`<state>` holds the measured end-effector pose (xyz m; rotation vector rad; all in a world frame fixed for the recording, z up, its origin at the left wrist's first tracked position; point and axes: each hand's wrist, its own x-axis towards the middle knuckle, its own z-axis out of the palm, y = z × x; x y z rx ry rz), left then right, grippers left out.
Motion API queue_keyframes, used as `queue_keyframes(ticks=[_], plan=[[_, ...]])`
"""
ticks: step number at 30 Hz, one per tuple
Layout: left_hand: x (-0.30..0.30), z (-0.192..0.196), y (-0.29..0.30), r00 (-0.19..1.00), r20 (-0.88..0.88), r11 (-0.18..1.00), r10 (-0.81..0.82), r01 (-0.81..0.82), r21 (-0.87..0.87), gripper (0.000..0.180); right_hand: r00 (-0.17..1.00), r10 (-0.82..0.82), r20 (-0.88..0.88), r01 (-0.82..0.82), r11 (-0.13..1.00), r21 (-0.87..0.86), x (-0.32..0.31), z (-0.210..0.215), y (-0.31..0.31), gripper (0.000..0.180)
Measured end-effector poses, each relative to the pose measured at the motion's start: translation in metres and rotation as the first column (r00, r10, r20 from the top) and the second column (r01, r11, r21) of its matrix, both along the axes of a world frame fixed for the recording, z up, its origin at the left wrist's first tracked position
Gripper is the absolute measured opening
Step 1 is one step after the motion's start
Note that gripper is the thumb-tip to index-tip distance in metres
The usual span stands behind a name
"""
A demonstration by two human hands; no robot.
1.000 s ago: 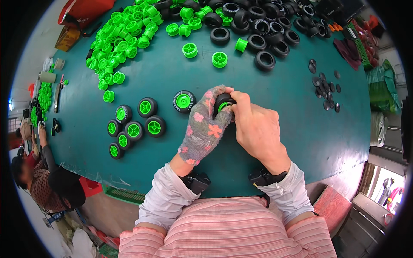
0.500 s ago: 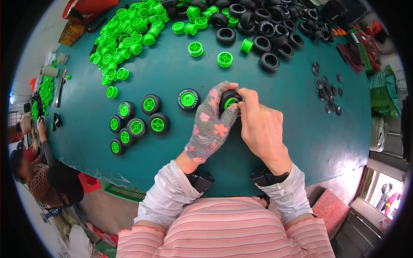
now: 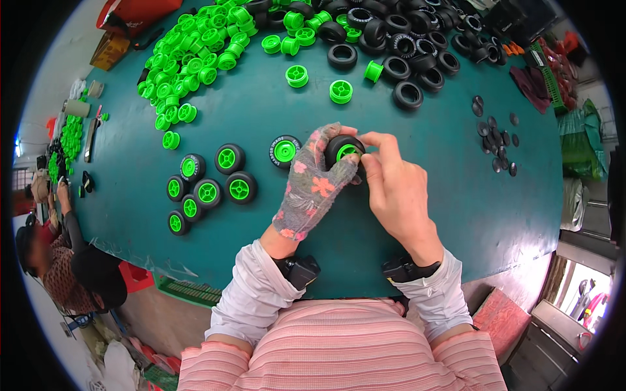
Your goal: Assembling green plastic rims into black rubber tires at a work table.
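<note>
Head view, looking down on a teal worktable point(image 3: 404, 260). The left hand point(image 3: 313, 186), in a grey fingerless glove with a floral print, is closed around a small toy wheel point(image 3: 343, 149), a black rubber tyre with a bright green hub, and holds it just above the table surface near the centre of the picture. The right hand point(image 3: 394, 189) is bare; its thumb and forefinger are pinched against the right side of the same wheel, the remaining fingers curled. Both hands thus grip the one wheel between them. A dark band sits on each wrist at the cuff of a white sleeve; the person's pink striped shirt fills the lower edge.

Just left of the gloved hand, one finished wheel point(image 3: 284, 152) lies flat on the table. Further left lies a cluster of finished wheels point(image 3: 205, 186), each with black tyre and green hub, some touching one another. Beyond the hands, toward the far edge, a heap of loose green hubs point(image 3: 195, 55) spreads at the upper left, and a heap of empty black tyres point(image 3: 398, 32) at the upper right; a few stray hubs lie between them. Small dark discs point(image 3: 495, 140) are scattered to the right of the hands. Another person point(image 3: 59, 267) sits at the table's left edge.
</note>
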<state>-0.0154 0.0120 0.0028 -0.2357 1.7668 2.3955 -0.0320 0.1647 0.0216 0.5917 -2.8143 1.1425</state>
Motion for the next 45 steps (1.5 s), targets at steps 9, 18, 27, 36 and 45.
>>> queue_keyframes(ticks=[9, 18, 27, 36, 45], plan=[[0.000, -0.002, 0.002, 0.992, -0.117, 0.949, -0.055, 0.016, -0.315, 0.040, 0.999, -0.045, -0.009, 0.045, 0.999, 0.024, 0.002, -0.010, -0.003, 0.019], [0.002, -0.014, -0.011, 0.958, -0.191, 0.940, -0.213, 0.147, -0.309, 0.040, 0.944, 0.175, -0.278, -0.107, 0.964, 0.243, 0.002, -0.003, -0.001, 0.030], [0.005, -0.013, 0.009, 0.982, -0.179, 0.986, 0.067, -0.093, -0.140, 0.047, 0.977, -0.001, -0.212, 0.023, 0.994, 0.105, -0.001, -0.005, -0.002, 0.029], [0.005, -0.006, 0.002, 0.992, -0.097, 0.950, -0.079, 0.045, -0.309, 0.041, 0.945, 0.147, -0.293, -0.073, 0.965, 0.251, -0.002, -0.007, 0.006, 0.038], [0.003, -0.011, -0.012, 0.962, -0.198, 0.950, -0.187, 0.126, -0.285, 0.037, 0.930, 0.192, -0.314, -0.152, 0.977, 0.148, 0.000, -0.002, 0.000, 0.036]])
